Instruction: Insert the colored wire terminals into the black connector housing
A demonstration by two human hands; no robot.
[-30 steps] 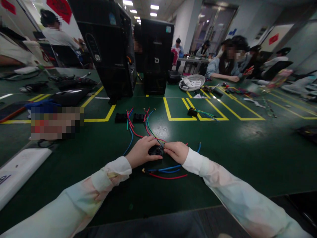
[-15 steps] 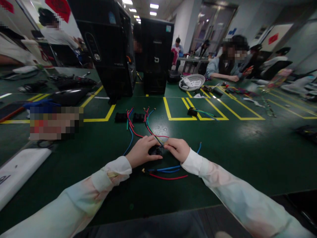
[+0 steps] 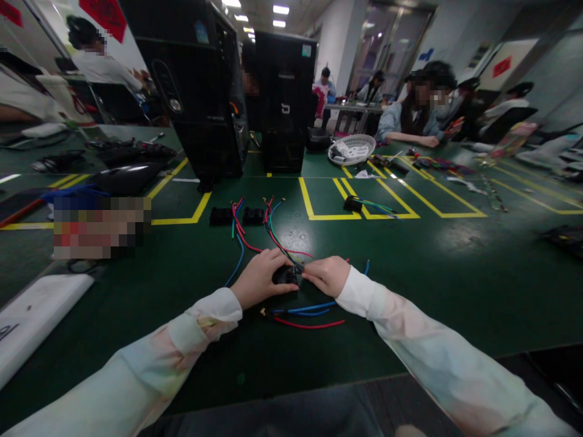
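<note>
My left hand point(image 3: 260, 278) is closed around a small black plastic socket block point(image 3: 286, 275), thumb below it and fingers over its top. Against the block's right side, my right hand point(image 3: 328, 274) has its thumb and forefinger pinched on a thin wire, mostly hidden by the fingers; a red tip point(image 3: 347, 260) shows just beyond that hand. Green, red and dark wires point(image 3: 279, 240) run from behind the block towards the far side. Below my hands lie loose blue wires point(image 3: 303, 309) and a red wire point(image 3: 310, 326) with brass-coloured terminals at the left end.
Two black blocks point(image 3: 221, 216) with coloured wires lie ahead, and another wired block point(image 3: 353, 204) sits on yellow tape. Two black computer towers point(image 3: 285, 103) stand behind. A white basket point(image 3: 351, 150) is at back right, a white case point(image 3: 43, 318) at left. Other people sit farther off.
My right hand has shifted very slightly, and a red tip now shows behind it. The left hand keeps its hold on the black block. The whole view has moved a little.
</note>
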